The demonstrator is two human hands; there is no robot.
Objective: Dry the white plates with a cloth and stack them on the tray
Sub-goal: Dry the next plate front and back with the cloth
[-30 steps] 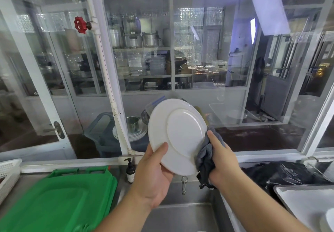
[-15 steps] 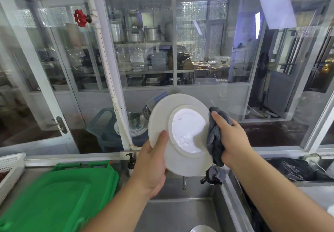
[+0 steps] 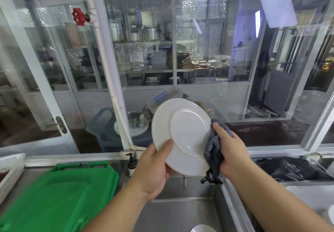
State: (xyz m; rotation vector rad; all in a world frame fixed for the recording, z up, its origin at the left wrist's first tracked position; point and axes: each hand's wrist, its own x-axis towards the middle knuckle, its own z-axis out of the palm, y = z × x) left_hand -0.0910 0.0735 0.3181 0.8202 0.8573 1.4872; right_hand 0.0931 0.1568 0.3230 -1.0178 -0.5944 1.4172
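I hold a white plate [image 3: 182, 136] upright above the sink, its underside facing me. My left hand [image 3: 153, 166] grips its lower left rim, thumb on the back. My right hand [image 3: 230, 148] holds a grey cloth [image 3: 213, 150] pressed against the plate's right rim. Part of another white plate [image 3: 202, 228] shows at the bottom edge, inside the sink. A white tray [image 3: 310, 195] lies at the lower right, with a white rim [image 3: 331, 215] at its edge.
A steel sink [image 3: 180, 212] lies below my hands, with a tap [image 3: 184, 181] at its back. A green lid [image 3: 57, 195] covers the left counter beside a white basket [image 3: 9, 168]. A soap pump bottle [image 3: 131, 163] stands by the window. Black plastic [image 3: 289, 168] lies at right.
The cloth in my right hand slid down the plate's right rim. The plate tilted a little, and its underside no longer glares.
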